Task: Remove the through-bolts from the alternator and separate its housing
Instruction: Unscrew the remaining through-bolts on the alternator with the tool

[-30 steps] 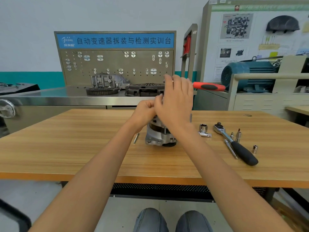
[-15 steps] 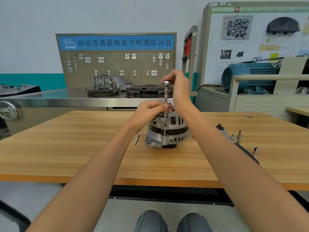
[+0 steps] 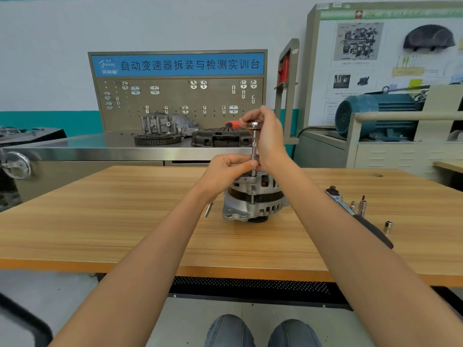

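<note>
A silver alternator (image 3: 253,204) stands upright in the middle of the wooden table (image 3: 125,221). A chrome extension bar with a socket (image 3: 254,154) rises straight up from its top edge. My left hand (image 3: 225,171) pinches the lower end of the bar just above the housing. My right hand (image 3: 270,136) grips the ratchet head (image 3: 253,125) at the bar's top; the ratchet's red handle (image 3: 231,124) points left behind the fingers. One loose through-bolt (image 3: 208,209) lies on the table left of the alternator.
A black-handled ratchet (image 3: 360,216), bits and small sockets (image 3: 388,226) lie on the table to the right, partly behind my right forearm. A steel bench (image 3: 100,152) with gearbox parts and a pegboard stands behind. A blue motor (image 3: 375,116) sits at the back right.
My right hand turned the ratchet, so its red handle swung from pointing right to pointing left. The hand came off the alternator's top, which now shows. My left hand keeps its hold on the bar.
</note>
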